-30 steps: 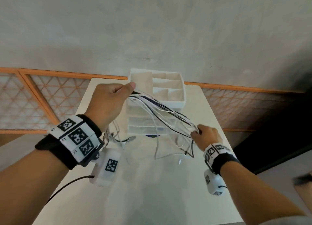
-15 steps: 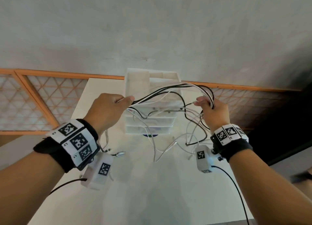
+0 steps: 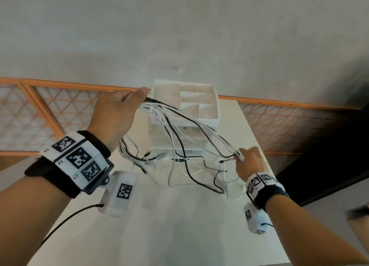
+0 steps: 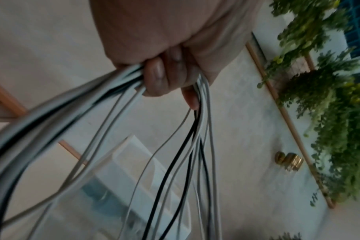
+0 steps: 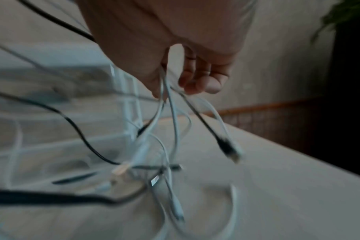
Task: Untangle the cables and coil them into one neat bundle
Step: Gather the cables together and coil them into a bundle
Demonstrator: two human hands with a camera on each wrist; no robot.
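To coil well from here, I judge the left hand (image 3: 114, 113) should stay the fixed anchor while the right hand (image 3: 250, 164) feeds one even loop at a time, letting the loose plugs fall free so no strand crosses another; a hard pull would likely tighten the snarl hanging below.

The cables (image 3: 185, 125), white and black, stretch in the air between the two hands, above the table (image 3: 179, 225) and in front of the organizer (image 3: 207, 109); their tails dangle to the tabletop. The left fingers (image 4: 154, 76) curl tight round a thick sheaf. The right fingers (image 5: 201, 78) are bent, pinching a few strands against the thumb
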